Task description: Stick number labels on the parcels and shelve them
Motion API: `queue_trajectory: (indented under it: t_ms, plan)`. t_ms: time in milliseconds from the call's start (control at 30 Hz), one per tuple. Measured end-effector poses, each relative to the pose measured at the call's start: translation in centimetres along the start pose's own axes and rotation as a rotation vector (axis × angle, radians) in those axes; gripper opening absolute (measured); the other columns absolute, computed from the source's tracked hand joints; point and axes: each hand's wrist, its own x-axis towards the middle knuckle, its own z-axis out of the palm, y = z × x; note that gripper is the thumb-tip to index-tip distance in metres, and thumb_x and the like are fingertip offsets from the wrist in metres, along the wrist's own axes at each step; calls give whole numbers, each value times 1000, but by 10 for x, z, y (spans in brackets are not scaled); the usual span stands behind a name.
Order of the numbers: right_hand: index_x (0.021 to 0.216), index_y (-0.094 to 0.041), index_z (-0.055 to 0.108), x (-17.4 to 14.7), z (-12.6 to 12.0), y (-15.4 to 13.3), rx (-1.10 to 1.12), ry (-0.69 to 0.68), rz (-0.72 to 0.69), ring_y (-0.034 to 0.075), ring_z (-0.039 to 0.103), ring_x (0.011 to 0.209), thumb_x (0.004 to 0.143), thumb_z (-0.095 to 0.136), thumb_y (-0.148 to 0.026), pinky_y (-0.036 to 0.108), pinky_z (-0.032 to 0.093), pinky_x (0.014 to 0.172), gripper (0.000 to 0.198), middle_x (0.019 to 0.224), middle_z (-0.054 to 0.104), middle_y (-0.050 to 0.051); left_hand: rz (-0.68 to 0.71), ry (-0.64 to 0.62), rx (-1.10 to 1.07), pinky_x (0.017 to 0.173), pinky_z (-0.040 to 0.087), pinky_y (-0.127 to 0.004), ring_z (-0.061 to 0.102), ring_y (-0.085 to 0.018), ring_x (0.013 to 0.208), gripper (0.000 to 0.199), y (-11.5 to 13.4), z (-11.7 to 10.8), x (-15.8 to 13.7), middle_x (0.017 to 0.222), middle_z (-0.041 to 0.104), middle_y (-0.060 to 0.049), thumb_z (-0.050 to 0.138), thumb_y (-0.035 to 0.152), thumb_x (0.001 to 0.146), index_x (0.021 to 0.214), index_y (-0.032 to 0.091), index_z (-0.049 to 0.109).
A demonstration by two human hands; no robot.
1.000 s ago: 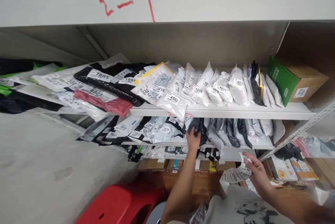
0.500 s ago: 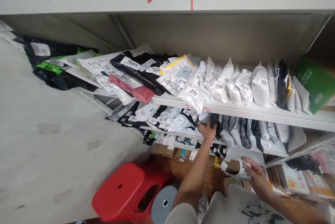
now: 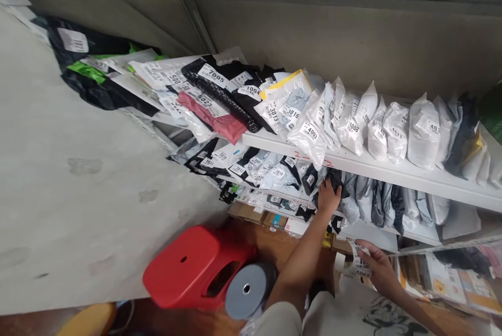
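**A:** Where are the two hands?

**B:** The left hand point(image 3: 327, 197) reaches up to the middle shelf point(image 3: 376, 228), its fingers curled around a dark packet point(image 3: 334, 180) standing among a row of grey and black bagged parcels point(image 3: 376, 202). The right hand point(image 3: 374, 268) sits lower and closer to the body, below that shelf, pinching a strip of white labels point(image 3: 355, 265) between thumb and fingers.

**A:** What lies around the dark packet?

**B:** To its left, flat bags with numbered stickers point(image 3: 270, 171) overlap one another and hang over the shelf edge. Straight above, on the upper shelf point(image 3: 392, 171), white bagged parcels point(image 3: 392, 129) stand side by side, each with a number sticker. Further left on that level, a red bag point(image 3: 219, 119) and a black bag marked 7005 point(image 3: 219, 82) lie flat in a loose pile.

**A:** And nearer the floor?

**B:** A red plastic stool point(image 3: 188, 268) stands below and left of the left arm, with a grey roll of tape point(image 3: 247, 289) touching its right side. Cardboard boxes point(image 3: 254, 215) sit under the lowest shelf. I cannot read the print on the labels in the right hand.
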Motion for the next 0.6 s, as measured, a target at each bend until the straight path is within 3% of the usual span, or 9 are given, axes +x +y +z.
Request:
queue_trajectory:
  t_ms: [67,200,267,367,467,600]
  plan:
    - [98,-21,77,4,7,-1,-23,-6,-10,33,68,101,54,95,-57,44,55,87,59,100,75,8,-14,21,-14,112,39,-46,52,-35,130,55,-5,-4,3,134,55,-23,58,40,93,139,10,51]
    - [111,-24,73,7,21,-8,-40,-47,-25,32,62,116,56,96,-55,43,51,96,67,111,73,8,-11,102,-48,117,37,-43,45,-33,135,43,-28,-33,20,140,44,-17,72,40,84,119,16,68]
    - [119,-27,69,6,26,-10,2,-63,-22,31,64,113,58,95,-54,43,52,96,72,114,73,7,24,114,-31,118,37,-43,45,-33,135,37,-37,-45,27,143,41,-14,75,39,81,111,18,72]
    - [121,-26,65,6,28,-8,36,-53,-25,30,68,99,60,93,-56,44,55,87,74,107,74,7,54,128,46,117,38,-49,50,-35,128,34,-40,-46,26,136,49,-18,61,40,91,112,16,73]
    - [108,-22,69,14,23,-1,-26,-110,-6,29,68,84,66,87,-62,41,55,77,60,91,74,7,141,17,67,110,46,-46,59,-30,119,38,-39,-37,20,121,63,-16,41,26,98,118,15,72]
    - [92,-21,69,49,36,11,-346,-252,-86,26,65,72,80,74,-61,36,53,67,43,78,71,4,268,-124,74,112,46,-40,60,-25,120,41,-42,-39,34,123,68,-9,46,7,87,113,22,73]
